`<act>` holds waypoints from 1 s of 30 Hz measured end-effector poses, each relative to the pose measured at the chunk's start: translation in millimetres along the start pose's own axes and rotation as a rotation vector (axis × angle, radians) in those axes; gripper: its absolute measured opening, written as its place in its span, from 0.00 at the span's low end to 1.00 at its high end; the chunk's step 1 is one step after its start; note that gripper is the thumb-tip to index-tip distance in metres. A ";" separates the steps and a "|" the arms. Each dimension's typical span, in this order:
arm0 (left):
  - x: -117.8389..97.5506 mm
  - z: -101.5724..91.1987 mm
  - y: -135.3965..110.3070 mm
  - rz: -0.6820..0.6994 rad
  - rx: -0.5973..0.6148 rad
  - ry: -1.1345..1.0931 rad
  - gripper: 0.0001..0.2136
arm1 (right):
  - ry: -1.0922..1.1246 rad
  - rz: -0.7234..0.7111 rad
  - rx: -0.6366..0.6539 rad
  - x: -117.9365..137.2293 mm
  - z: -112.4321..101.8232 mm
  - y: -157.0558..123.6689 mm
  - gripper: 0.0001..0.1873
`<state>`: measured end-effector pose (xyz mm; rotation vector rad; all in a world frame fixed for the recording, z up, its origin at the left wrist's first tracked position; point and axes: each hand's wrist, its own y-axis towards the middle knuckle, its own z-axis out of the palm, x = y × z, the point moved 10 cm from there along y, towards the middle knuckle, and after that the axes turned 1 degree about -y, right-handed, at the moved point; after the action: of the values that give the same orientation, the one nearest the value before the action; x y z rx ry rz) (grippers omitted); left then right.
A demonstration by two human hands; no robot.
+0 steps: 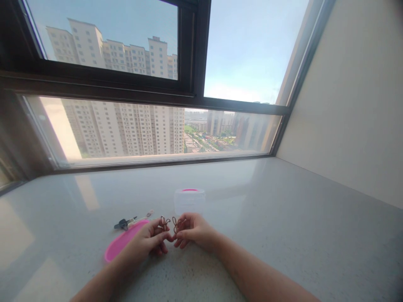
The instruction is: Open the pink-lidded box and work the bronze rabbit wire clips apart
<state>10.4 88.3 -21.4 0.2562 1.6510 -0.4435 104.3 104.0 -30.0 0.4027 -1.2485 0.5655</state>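
Both hands are near each other, low over the pale stone sill, fingertips almost touching. My left hand (154, 238) is closed, pinching a small brown looped cord bow (164, 223) between thumb and fingers. A similar brown looped cord bow (175, 225) is pinched in my right hand (192, 231), its loops pointing up. Whether the two bows are joined is hidden by the fingers. Beside and partly behind my left hand lies a flat pink oval tray (121, 244). A dark key (123, 224) with a pale attachment lies at its far edge.
A clear plastic case (189, 202) with a pink handle stands just beyond my hands. The stone sill (283, 235) runs up to a dark window frame (176, 162) at the back. A plain wall (352, 100) bounds it on the right.
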 end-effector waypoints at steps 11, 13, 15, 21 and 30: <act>3.0 -2.5 2.4 0.024 0.001 -0.028 0.14 | -0.011 -0.017 0.027 -1.1 -0.2 1.0 0.21; 3.1 -2.6 2.2 0.028 0.004 -0.022 0.13 | -0.008 -0.018 0.025 -1.5 -0.7 1.2 0.21; 3.7 -2.8 2.5 0.029 0.007 -0.016 0.13 | -0.006 -0.012 0.023 -2.2 -0.8 1.2 0.21; 5.8 -4.4 4.0 0.034 0.002 -0.006 0.14 | 0.002 -0.010 0.012 -2.1 -1.5 0.6 0.21; 5.5 -4.6 4.5 0.034 -0.003 -0.020 0.14 | 0.017 -0.014 -0.032 -0.8 -3.8 0.9 0.22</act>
<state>7.4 93.9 -27.1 0.2763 1.6258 -0.4161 106.5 106.7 -31.9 0.3789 -1.2360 0.5349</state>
